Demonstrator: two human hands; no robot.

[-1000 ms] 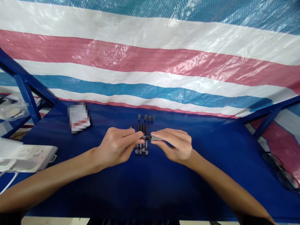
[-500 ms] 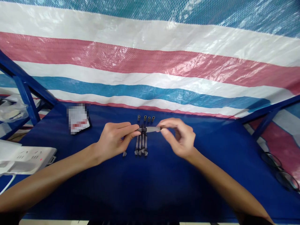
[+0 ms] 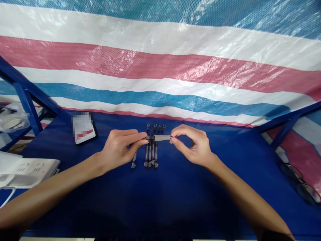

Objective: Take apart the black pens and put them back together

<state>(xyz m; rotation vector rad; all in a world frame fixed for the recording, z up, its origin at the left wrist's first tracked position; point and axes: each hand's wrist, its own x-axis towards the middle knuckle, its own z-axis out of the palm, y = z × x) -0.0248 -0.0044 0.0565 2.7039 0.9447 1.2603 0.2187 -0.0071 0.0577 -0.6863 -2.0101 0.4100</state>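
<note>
My left hand (image 3: 122,144) pinches the dark end of a slim pen-like stick (image 3: 150,137) between thumb and fingers. My right hand (image 3: 194,142) is closed at the tip of the pale, see-through sleeve (image 3: 162,137) on its other end. The stick is level, above a row of several similar dark sticks (image 3: 151,155) lying side by side, their near ends in clear wrap. Another wrapped stick (image 3: 134,160) lies apart, partly hidden by my left hand. Behind them stand several short dark tubes (image 3: 159,128) in a row.
On the blue table (image 3: 150,201), a dark-edged case or device (image 3: 85,129) with a blurred-out face lies at back left. A white power strip (image 3: 35,170) is at the left edge, eyeglasses (image 3: 301,184) at the right. A striped tarp (image 3: 160,63) hangs behind.
Both hands keep hold of the stick and sleeve. My left hand has drawn slightly left, uncovering more of the lone stick, and the sleeve is turned a little differently.
</note>
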